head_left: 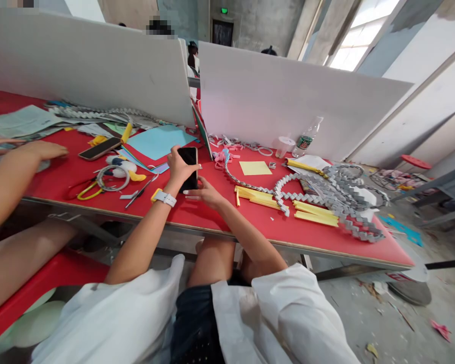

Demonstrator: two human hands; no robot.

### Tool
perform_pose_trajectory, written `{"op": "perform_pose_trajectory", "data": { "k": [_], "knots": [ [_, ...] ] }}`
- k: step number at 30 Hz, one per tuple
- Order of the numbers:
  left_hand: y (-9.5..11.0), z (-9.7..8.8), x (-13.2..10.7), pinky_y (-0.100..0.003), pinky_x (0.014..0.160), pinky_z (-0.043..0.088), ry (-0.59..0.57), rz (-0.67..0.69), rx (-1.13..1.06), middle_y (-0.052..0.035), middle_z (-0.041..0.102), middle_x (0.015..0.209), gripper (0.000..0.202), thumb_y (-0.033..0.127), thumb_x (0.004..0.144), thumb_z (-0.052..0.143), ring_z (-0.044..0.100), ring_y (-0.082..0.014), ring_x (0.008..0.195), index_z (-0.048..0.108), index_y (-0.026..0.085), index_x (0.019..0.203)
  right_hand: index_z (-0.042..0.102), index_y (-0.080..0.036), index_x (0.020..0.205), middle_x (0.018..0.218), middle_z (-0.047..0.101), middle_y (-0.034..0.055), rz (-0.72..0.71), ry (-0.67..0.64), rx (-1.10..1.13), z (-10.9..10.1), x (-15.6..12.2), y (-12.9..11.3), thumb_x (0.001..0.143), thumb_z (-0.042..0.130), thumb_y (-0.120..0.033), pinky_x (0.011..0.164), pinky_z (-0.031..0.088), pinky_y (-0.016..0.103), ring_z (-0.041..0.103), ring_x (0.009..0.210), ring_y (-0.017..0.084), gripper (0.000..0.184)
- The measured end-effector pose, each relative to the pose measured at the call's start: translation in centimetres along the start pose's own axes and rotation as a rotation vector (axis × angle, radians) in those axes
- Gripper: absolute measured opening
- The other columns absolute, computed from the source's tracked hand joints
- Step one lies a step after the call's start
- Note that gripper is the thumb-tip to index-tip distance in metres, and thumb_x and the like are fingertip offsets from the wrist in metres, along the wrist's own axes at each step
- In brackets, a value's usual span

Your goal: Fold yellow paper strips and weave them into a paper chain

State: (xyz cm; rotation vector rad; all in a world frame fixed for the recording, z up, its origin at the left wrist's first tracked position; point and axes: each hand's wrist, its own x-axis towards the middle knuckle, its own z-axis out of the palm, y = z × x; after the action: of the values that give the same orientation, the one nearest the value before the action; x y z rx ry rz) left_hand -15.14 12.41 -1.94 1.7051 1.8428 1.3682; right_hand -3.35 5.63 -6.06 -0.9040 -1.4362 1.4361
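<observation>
A black smartphone (pixel 191 177) stands tilted up over the red table, its screen dark. My left hand (pixel 177 169) grips its upper left side, the thumb lying across the screen and the other fingers partly hidden. At the phone's lower right edge, my right hand (pixel 208 194) holds on with thumb and fingers. A grey watch (pixel 164 197) is strapped round my left wrist. Right of the phone lie a yellow paper square (pixel 255 168), folded yellow strips (pixel 258 196) and a long chain of folded grey paper (pixel 288 189).
White partition boards (pixel 288 96) rise behind the red table (pixel 227 220). A plastic bottle (pixel 307 139) and a cup (pixel 284 146) stand near them. To the left are scissors (pixel 89 190), another phone (pixel 100 148), blue paper (pixel 161 141) and a co-worker's arm (pixel 11 177).
</observation>
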Motion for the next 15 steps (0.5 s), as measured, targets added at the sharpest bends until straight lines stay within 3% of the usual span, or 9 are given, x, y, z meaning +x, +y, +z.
{"op": "perform_pose_trajectory", "data": {
  "k": [4, 9, 15],
  "knots": [
    [1.1, -0.1, -1.1, -0.051, 0.105, 0.035, -0.042, -0.013, -0.043, -0.0208, 0.040, 0.129, 0.110, 0.024, 0.049, 0.088, 0.038, -0.0395, 0.129, 0.027, 0.014, 0.140, 0.047, -0.024, 0.110, 0.095, 0.064, 0.0018, -0.003, 0.049, 0.105, 0.4, 0.8, 1.7, 0.058, 0.083, -0.027, 0.072, 0.061, 0.037, 0.066, 0.086, 0.021, 0.063],
    [0.9, 0.5, -1.6, -0.051, 0.106, 0.035, -0.077, -0.039, -0.031, -0.0225, 0.040, 0.131, 0.112, 0.023, 0.048, 0.089, 0.034, -0.0411, 0.132, 0.028, 0.014, 0.140, 0.040, -0.024, 0.121, 0.107, 0.060, 0.0048, 0.014, 0.153, 0.127, 0.8, 1.6, 3.4, 0.055, 0.082, -0.025, 0.066, 0.061, 0.039, 0.064, 0.092, 0.024, 0.077],
    [1.0, 0.9, -1.7, -0.052, 0.107, 0.036, -0.113, -0.029, -0.014, -0.0236, 0.041, 0.132, 0.116, 0.026, 0.046, 0.090, 0.034, -0.0410, 0.134, 0.025, 0.014, 0.141, 0.039, -0.022, 0.124, 0.113, 0.057, 0.0076, 0.061, 0.262, 0.103, 1.3, 1.7, 3.4, 0.057, 0.075, -0.015, 0.066, 0.060, 0.042, 0.063, 0.096, 0.028, 0.077]
  ]
}}
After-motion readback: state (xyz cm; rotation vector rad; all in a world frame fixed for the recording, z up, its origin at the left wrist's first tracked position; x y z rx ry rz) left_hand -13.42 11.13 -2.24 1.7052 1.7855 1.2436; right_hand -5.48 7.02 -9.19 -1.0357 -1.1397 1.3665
